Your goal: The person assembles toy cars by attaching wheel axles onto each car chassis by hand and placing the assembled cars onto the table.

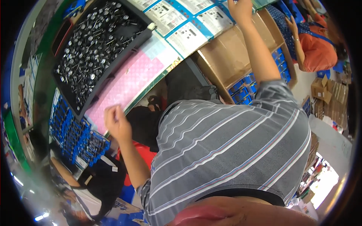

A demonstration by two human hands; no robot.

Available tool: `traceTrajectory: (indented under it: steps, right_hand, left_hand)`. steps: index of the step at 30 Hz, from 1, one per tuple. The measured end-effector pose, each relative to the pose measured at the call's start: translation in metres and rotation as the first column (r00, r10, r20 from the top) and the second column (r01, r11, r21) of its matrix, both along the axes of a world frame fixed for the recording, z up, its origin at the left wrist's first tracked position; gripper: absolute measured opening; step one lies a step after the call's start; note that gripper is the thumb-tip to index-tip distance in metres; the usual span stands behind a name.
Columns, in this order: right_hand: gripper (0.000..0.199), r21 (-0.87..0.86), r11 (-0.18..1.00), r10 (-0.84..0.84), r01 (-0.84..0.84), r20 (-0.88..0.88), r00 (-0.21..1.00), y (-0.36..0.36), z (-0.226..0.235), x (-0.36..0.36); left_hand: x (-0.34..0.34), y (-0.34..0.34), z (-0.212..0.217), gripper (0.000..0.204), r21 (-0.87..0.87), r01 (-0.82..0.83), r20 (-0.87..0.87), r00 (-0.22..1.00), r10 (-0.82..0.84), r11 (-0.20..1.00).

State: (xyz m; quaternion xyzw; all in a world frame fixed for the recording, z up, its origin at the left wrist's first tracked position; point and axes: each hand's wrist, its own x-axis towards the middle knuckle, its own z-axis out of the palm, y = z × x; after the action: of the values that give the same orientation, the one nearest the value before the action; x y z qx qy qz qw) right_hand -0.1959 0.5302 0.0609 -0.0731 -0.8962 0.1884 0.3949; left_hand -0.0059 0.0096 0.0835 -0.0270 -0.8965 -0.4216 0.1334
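Pic bright w/ warped edges, lower-R glare [327,176].

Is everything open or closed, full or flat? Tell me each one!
Left hand: fingers curled, blurry
Right hand: partly cut off by the picture's edge
Pink mat: flat
Printed cards: flat, in rows
Black tray: open, shiny parts inside
Big cardboard box: open, blue pieces inside
Small carton: open

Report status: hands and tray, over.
Left hand near pink mat, grip unclear. Right hand by printed cards, partly cropped. Black tray of metal parts beside mat.
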Motion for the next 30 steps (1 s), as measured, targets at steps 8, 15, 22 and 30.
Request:
traceTrajectory:
  steps: [8, 15, 22, 30]
  right_hand:
    - [0.028, -0.215, 0.654, 0.734, -0.726, -0.053, 0.677, -0.221, 0.031, 0.139]
    - [0.022, -0.242, 0.337, 0.941, -0.910, 0.068, 0.331, -0.253, 0.049, 0.095]
    - [0.026, 0.009, 0.603, 0.551, -0.798, 0.718, 0.424, -0.267, 0.095, -0.061]
    - [0.023, 0.293, 0.334, 0.187, -0.896, 0.911, 0.368, -0.302, -0.003, -0.135]
  left_hand:
    - [-0.035, 0.108, -0.011, 0.043, 0.977, 0.036, 0.074, 0.869, -0.489, 0.212]
    - [-0.015, 0.054, -0.025, 0.043, 0.943, -0.150, 0.234, 0.934, -0.271, 0.298]
    - [0.008, 0.021, -0.019, 0.045, 0.962, -0.142, 0.188, 0.964, -0.190, 0.232]
    - [0.029, 0.009, -0.023, 0.047, 0.968, -0.135, 0.163, 0.979, -0.125, 0.210]
